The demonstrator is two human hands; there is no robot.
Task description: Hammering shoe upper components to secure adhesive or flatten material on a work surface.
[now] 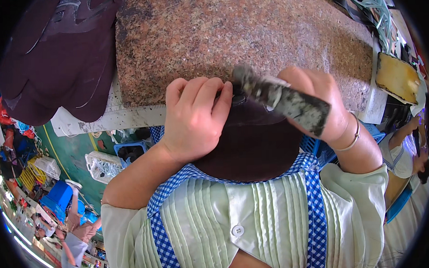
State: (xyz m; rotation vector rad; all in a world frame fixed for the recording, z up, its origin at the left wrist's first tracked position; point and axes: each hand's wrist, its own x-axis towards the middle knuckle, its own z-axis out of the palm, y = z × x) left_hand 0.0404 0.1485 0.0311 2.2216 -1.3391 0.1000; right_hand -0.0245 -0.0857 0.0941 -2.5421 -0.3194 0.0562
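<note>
A worn, dark and whitish hammer (297, 106) is gripped in my right hand (320, 93), its far end smeared by motion close to my left fingertips. My left hand (194, 115) is closed, thumb and index finger pinching the upper edge of a dark brown flat piece (253, 149) at the front edge of a speckled stone slab (248, 32). The piece hangs from the slab's edge toward my apron (169, 203). Behind the hammer and fingers, part of its pinched edge is hidden.
Dark brown cut pieces (68, 63) lie stacked left of the slab. At the right are pale blue-green cords (381, 11) and a yellowish block (398, 78). A white basket (103, 166) stands on the green floor below. Other people (73, 252) are farther off on both sides.
</note>
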